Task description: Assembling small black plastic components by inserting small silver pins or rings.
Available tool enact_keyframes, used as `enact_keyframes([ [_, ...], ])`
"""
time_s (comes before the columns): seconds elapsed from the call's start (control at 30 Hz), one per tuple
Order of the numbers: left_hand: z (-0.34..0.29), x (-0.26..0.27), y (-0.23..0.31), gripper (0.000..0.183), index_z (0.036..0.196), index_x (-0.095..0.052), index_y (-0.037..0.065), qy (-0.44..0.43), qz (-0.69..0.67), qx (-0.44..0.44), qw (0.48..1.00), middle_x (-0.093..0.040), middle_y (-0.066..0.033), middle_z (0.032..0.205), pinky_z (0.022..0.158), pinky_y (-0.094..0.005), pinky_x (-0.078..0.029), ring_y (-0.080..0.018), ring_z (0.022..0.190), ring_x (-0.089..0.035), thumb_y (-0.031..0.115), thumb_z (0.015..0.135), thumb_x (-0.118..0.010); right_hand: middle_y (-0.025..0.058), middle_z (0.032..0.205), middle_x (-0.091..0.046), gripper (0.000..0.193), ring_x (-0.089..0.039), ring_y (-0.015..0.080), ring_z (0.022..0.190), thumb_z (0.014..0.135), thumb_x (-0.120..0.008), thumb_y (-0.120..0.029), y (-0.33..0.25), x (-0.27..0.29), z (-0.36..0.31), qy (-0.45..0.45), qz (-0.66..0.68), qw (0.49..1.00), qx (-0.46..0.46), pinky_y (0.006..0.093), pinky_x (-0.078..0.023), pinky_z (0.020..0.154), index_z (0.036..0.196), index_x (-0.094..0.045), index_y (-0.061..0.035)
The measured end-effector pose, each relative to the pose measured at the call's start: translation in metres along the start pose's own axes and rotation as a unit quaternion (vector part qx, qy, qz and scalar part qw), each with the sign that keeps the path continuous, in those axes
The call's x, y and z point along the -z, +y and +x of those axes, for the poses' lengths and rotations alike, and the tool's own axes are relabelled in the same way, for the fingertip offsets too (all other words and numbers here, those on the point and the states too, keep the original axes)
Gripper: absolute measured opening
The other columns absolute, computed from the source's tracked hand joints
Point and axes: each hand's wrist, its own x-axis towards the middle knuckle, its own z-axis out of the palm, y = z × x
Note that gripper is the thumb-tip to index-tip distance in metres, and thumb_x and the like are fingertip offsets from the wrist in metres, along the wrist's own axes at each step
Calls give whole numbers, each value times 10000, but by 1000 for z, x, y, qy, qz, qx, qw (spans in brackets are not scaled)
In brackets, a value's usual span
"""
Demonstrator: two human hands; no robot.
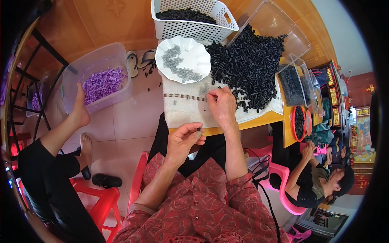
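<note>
Between the thumb and fingers of my left hand (181, 141) is a small black tube-like piece (199, 129), held at the table's near edge. My right hand (223, 107) is closed in a pinch above the white cloth (182, 113); whatever its fingertips hold, if anything, is hidden. Just beyond those fingertips lie some small clear pieces (204, 88). A large heap of black tube-like pieces (247, 60) spreads over the cloth to the right. Beyond my hands, a white scalloped plate (193, 56) bears many more clear pieces (172, 56).
Behind the plate stands a white perforated basket (194, 31) of black pieces. Clear boxes (293, 81) and a red bowl (299, 123) are at right. On the floor sits a tub (121, 95) of purple pieces (103, 83). People sit at both sides.
</note>
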Motion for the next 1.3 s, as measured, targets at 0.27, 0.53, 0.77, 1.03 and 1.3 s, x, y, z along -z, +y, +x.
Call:
enact_keyframes([
  [0.27,2,0,-2,247,1186,-592,0,-20,-3,-11,1000,-672,-92,1065,721,-257,-581,-150,837,-682,-5,941,-561,205,922,-628,135,-646,374,788,800,-661,-143,-2,-7,7,-26,16,998,-47,453,-514,727,871,-719,-44],
  [0.53,0,0,-4,231,1161,-597,-5,-11,-63,-12,998,-670,-102,1078,757,-274,-579,-153,867,-675,2,930,-586,176,853,-625,80,-641,316,715,778,-661,-79,-1,-5,-7,15,95,995,-15,400,-513,673,810,-679,-8],
  [0.77,5,6,-6,252,1189,-600,2,-17,-210,-7,977,-667,-130,1082,776,-287,-566,-179,881,-667,16,938,-587,45,790,-572,70,-547,70,599,785,-698,22,-10,14,-51,46,348,936,-26,216,-435,535,799,-630,19],
  [1.03,6,7,-8,251,1192,-612,21,-35,-302,-8,953,-661,-146,1110,774,-275,-556,-165,891,-652,21,944,-573,21,837,-569,97,-536,26,615,802,-714,29,-34,29,-92,-12,401,916,-1,171,-396,507,826,-623,5],
  [1.3,3,6,-7,247,1185,-616,20,-29,-293,-15,955,-663,-141,1098,771,-264,-546,-144,869,-643,25,940,-581,25,826,-577,93,-549,35,611,789,-721,31,-40,33,-93,-23,387,922,14,185,-421,501,811,-634,8],
])
